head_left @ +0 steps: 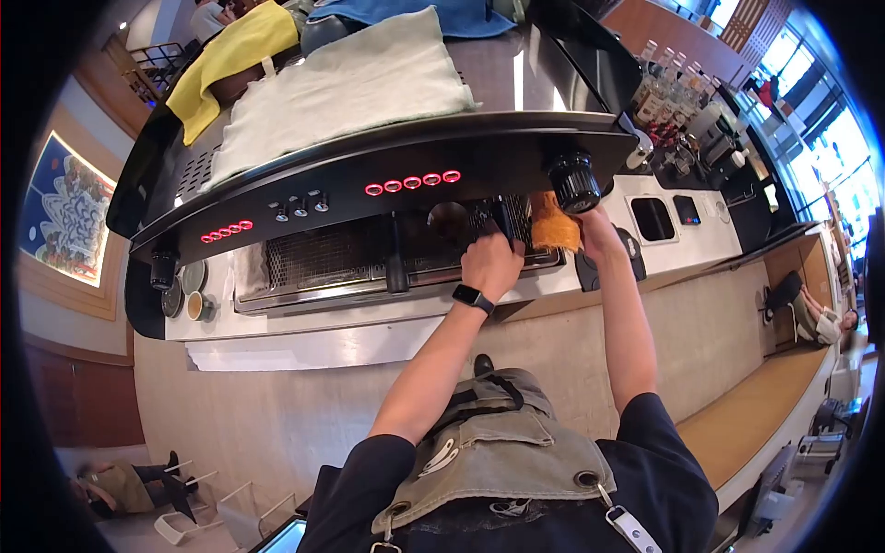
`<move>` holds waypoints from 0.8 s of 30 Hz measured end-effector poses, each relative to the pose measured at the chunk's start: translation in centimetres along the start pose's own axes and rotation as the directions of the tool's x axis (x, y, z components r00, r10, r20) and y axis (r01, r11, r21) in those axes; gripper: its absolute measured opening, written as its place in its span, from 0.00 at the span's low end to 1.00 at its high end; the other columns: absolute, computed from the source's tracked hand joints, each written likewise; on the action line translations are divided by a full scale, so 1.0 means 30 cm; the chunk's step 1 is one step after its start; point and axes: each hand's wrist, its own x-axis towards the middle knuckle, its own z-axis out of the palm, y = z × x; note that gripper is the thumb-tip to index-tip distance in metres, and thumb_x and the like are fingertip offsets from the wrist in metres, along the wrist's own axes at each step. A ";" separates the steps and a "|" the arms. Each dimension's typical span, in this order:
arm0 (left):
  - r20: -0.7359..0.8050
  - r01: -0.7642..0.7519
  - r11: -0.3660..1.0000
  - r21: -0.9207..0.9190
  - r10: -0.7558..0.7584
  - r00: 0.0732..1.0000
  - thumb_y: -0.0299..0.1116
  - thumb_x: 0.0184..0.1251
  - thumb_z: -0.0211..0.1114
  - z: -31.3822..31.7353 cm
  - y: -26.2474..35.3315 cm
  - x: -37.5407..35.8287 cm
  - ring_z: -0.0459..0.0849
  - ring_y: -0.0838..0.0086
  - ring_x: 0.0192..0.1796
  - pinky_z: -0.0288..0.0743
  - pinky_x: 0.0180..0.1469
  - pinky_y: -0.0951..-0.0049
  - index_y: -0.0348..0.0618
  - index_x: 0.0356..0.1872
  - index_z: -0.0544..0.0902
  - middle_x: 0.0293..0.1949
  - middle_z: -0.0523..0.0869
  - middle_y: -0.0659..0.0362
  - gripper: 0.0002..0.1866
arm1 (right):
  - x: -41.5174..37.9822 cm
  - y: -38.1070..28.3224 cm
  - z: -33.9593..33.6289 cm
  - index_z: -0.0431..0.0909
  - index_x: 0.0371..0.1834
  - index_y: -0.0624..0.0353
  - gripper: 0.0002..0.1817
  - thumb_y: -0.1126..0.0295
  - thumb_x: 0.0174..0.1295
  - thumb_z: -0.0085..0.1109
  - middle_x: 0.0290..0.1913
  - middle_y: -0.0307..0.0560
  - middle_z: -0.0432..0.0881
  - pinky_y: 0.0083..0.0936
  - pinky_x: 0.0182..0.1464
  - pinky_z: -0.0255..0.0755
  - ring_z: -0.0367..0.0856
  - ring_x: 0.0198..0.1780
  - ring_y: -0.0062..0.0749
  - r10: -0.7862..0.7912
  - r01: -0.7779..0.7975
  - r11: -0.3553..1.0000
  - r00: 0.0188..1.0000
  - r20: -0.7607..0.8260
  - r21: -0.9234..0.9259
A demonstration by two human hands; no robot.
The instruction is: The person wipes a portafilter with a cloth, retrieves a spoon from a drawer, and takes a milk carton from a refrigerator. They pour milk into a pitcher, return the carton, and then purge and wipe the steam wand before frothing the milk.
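Observation:
Under the front panel of a black espresso machine (341, 189), my left hand (493, 264) is closed round a black portafilter handle (504, 217). My right hand (597, 232) is beside an orange cloth (555, 226), below the black knob (575, 182) at the panel's right end. The cloth hangs from that hand, whose fingers are mostly hidden behind the cloth and knob. Another black handle (396, 255) points down over the drip tray (323, 263), to the left of my hands. Red-lit buttons (412, 182) show on the panel.
White and yellow cloths (346, 88) (235, 57) lie on the machine top. Cups (196, 306) stand at the counter's left end. Bottles (659, 88), a square sink opening (652, 219) and a small scale (687, 210) are at right. Two people sit farther off, left and right.

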 end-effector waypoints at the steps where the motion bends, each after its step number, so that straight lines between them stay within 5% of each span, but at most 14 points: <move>1: 0.032 0.023 1.000 -0.013 -0.022 0.999 0.43 0.67 0.66 -0.013 0.010 -0.002 0.90 0.39 0.42 0.85 0.47 0.45 0.24 0.52 0.76 0.37 0.89 0.32 0.27 | 0.039 0.029 -0.021 0.75 0.64 0.63 0.22 0.78 0.66 0.65 0.53 0.45 0.86 0.31 0.59 0.82 0.88 0.53 0.30 0.076 -0.076 0.994 0.997 0.004 0.073; 5: -0.032 0.027 1.000 -0.013 -0.027 0.999 0.40 0.67 0.66 -0.005 0.018 -0.019 0.90 0.38 0.43 0.85 0.48 0.45 0.22 0.59 0.74 0.39 0.89 0.32 0.29 | 0.147 0.181 -0.045 0.79 0.60 0.61 0.19 0.77 0.67 0.67 0.52 0.42 0.86 0.28 0.55 0.81 0.86 0.50 0.26 0.004 -0.016 0.998 0.981 0.195 0.059; 8: -0.081 0.083 0.996 -0.039 -0.086 0.993 0.40 0.67 0.66 -0.003 0.009 -0.018 0.89 0.38 0.43 0.84 0.48 0.44 0.23 0.62 0.73 0.38 0.89 0.33 0.31 | 0.171 0.170 -0.079 0.81 0.58 0.62 0.18 0.75 0.67 0.72 0.53 0.48 0.88 0.32 0.56 0.85 0.90 0.51 0.34 0.038 -0.062 0.995 0.965 0.261 0.083; 13: -0.128 0.074 0.996 -0.052 -0.080 0.989 0.41 0.68 0.64 0.007 -0.029 -0.026 0.88 0.36 0.42 0.83 0.47 0.43 0.26 0.64 0.73 0.37 0.88 0.33 0.31 | 0.234 0.196 -0.071 0.84 0.51 0.62 0.11 0.73 0.68 0.72 0.47 0.45 0.89 0.31 0.48 0.85 0.89 0.48 0.31 0.133 -0.145 0.989 0.935 0.327 0.013; 14: -0.147 0.069 0.996 -0.053 -0.076 0.986 0.41 0.68 0.64 0.009 -0.033 -0.028 0.88 0.36 0.42 0.83 0.47 0.42 0.27 0.64 0.74 0.37 0.88 0.33 0.30 | 0.232 0.215 -0.075 0.83 0.50 0.62 0.13 0.73 0.64 0.71 0.44 0.46 0.88 0.33 0.45 0.83 0.88 0.44 0.34 -0.009 0.071 0.970 0.966 0.258 -0.231; 16: -0.133 0.097 0.994 -0.055 -0.104 0.986 0.42 0.68 0.63 -0.009 -0.023 -0.028 0.88 0.36 0.42 0.83 0.47 0.42 0.27 0.63 0.74 0.37 0.88 0.33 0.30 | 0.179 0.207 -0.011 0.81 0.49 0.61 0.17 0.74 0.57 0.71 0.38 0.47 0.86 0.38 0.38 0.80 0.86 0.36 0.42 -0.323 0.394 0.626 0.917 0.236 -0.673; 17: -0.121 0.114 0.992 -0.056 -0.121 0.985 0.43 0.68 0.63 -0.012 -0.020 -0.034 0.88 0.36 0.42 0.83 0.48 0.42 0.27 0.63 0.74 0.37 0.88 0.33 0.30 | 0.111 0.144 0.034 0.82 0.48 0.60 0.20 0.74 0.50 0.70 0.41 0.55 0.85 0.52 0.50 0.76 0.84 0.45 0.56 -0.460 0.433 0.311 0.848 0.265 -0.846; 19: -0.132 0.117 0.992 -0.041 -0.122 0.984 0.43 0.68 0.62 -0.007 -0.026 -0.033 0.88 0.36 0.42 0.83 0.48 0.42 0.27 0.62 0.75 0.37 0.88 0.33 0.30 | 0.078 0.131 0.070 0.83 0.47 0.58 0.19 0.73 0.49 0.70 0.42 0.58 0.85 0.55 0.57 0.72 0.82 0.52 0.56 -0.546 0.481 0.223 0.782 0.299 -0.848; 21: -0.138 0.127 0.992 -0.026 -0.130 0.982 0.44 0.69 0.62 -0.011 -0.029 -0.027 0.88 0.36 0.42 0.83 0.48 0.42 0.28 0.62 0.75 0.37 0.88 0.33 0.30 | 0.045 0.096 0.084 0.82 0.56 0.60 0.17 0.65 0.68 0.66 0.51 0.58 0.86 0.45 0.56 0.78 0.85 0.53 0.56 -0.515 0.506 0.008 0.741 0.431 -0.862; 24: -0.117 0.129 0.992 0.013 -0.127 0.985 0.48 0.70 0.63 -0.018 -0.020 -0.023 0.89 0.38 0.43 0.83 0.48 0.43 0.29 0.63 0.76 0.38 0.89 0.33 0.32 | 0.068 0.178 0.063 0.84 0.61 0.50 0.20 0.57 0.70 0.61 0.62 0.57 0.83 0.61 0.78 0.53 0.73 0.71 0.55 -0.322 0.569 0.071 0.790 0.521 -0.819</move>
